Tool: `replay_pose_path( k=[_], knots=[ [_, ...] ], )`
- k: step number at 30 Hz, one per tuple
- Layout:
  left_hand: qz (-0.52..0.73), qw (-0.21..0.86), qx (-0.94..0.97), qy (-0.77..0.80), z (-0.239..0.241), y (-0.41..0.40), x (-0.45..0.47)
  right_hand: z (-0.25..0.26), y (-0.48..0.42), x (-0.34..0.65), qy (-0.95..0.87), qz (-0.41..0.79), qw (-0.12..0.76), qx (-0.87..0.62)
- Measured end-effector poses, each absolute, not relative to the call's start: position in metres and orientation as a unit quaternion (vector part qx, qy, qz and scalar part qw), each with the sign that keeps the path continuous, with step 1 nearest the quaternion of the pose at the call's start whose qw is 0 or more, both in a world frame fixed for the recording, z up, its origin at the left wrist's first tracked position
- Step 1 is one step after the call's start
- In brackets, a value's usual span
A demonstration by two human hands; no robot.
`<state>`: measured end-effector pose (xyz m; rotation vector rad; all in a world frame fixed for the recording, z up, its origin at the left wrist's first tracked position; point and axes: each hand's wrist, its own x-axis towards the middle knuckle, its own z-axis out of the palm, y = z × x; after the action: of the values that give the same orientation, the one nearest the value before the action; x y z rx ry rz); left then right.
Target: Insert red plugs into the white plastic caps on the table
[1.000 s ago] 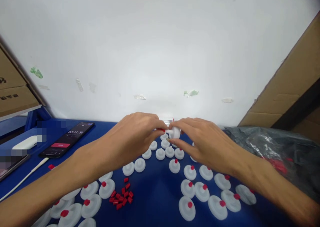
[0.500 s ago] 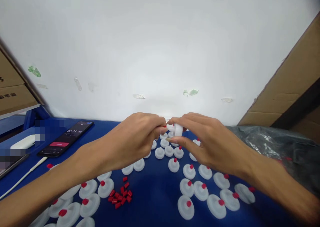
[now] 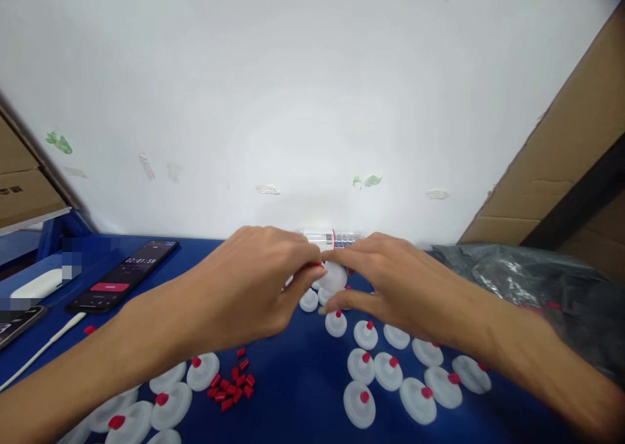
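Note:
My left hand (image 3: 263,278) is closed in a pinch on a small red cap (image 3: 319,266), of which only a sliver shows. A white translucent round lid (image 3: 334,277) hangs at that cap, its flat disc tilted towards me. My right hand (image 3: 375,271) stands beside the lid with its thumb low and apart from the index finger. The index finger lies at the lid's upper edge; whether it touches is unclear. Below my left hand lies a pile of loose red caps (image 3: 233,385). White lids with red tips (image 3: 360,403) lie on the right, and more capped lids (image 3: 172,405) on the left.
Behind my hands a clear plastic tube (image 3: 322,237) lies against the white wall (image 3: 303,105). A phone (image 3: 124,276) showing a timer and a white cable (image 3: 43,349) are on the left of the blue table (image 3: 288,392). Grey plastic bagging (image 3: 517,281) lies at right.
The held lid has come lower and turned its disc towards me. My right thumb has dropped away from it. The view has shifted slightly, and the clear tube now shows behind.

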<state>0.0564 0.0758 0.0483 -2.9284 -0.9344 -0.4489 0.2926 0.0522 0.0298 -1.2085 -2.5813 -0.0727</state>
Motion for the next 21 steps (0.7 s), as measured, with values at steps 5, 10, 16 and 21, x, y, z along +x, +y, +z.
replay_pose_path(
  k=[5,10,16,21],
  knots=[
    [0.005,0.030,-0.961,-0.274,0.023,0.071,0.053,0.027,0.060,0.310,-0.875,0.056,0.064,-0.477],
    [0.045,0.036,-0.965,-0.257,0.004,0.072,0.058,0.016,0.065,0.310,-0.886,0.075,0.048,-0.455],
    [0.036,0.033,-0.970,-0.238,-0.006,0.076,0.063,0.008,0.061,0.295,-0.895,0.091,0.012,-0.437],
    [0.038,0.034,-0.973,-0.226,-0.013,0.079,0.058,0.005,0.064,0.303,-0.893,0.093,0.013,-0.439]
  ],
)
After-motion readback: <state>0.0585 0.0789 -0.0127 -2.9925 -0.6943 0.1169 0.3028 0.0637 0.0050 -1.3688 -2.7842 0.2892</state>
